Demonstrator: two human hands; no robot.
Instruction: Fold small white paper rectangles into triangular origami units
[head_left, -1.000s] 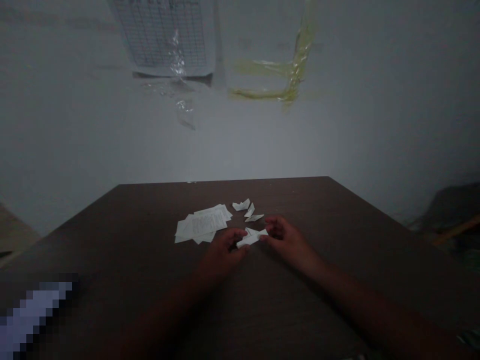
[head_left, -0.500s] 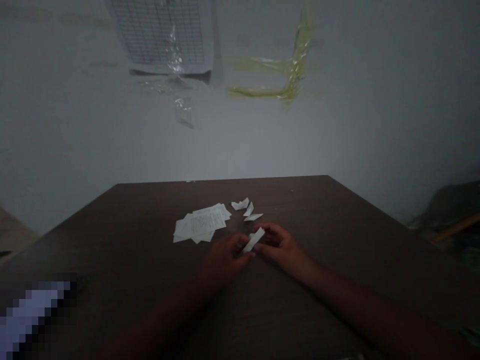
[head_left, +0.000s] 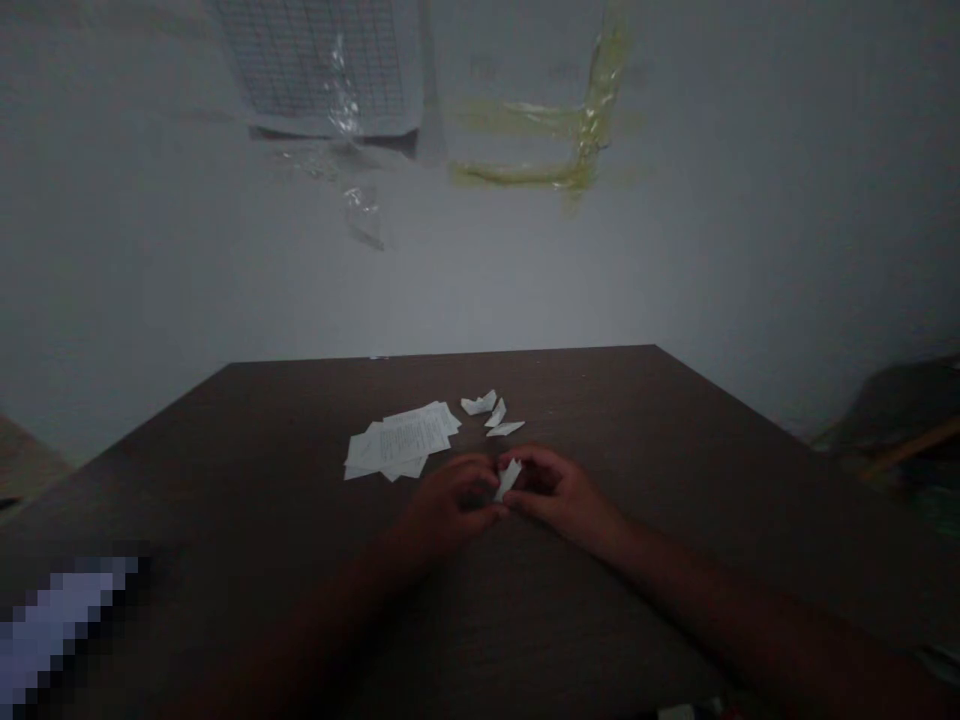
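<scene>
My left grip [head_left: 450,505] and right grip [head_left: 561,490] partly hide a folded paper [head_left: 508,480]; print on piled sheets [head_left: 412,438] reads too small, a wall chart [head_left: 322,60] is cropped above, a pixelated object [head_left: 64,625] cut off at lower left.

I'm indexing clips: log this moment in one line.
right hand: gripping folded paper; left hand: at it; sheets: overlapping, left; folded pieces: three, beyond

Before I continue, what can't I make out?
Head view:
Small folded white paper: partly hidden by left fingers and right fingers.
Print on overlapping white paper sheets: too small and dim.
White gridded paper chart: top cut off by upper edge.
Long bluish shape: pixelated, cut off by left edge.
</scene>
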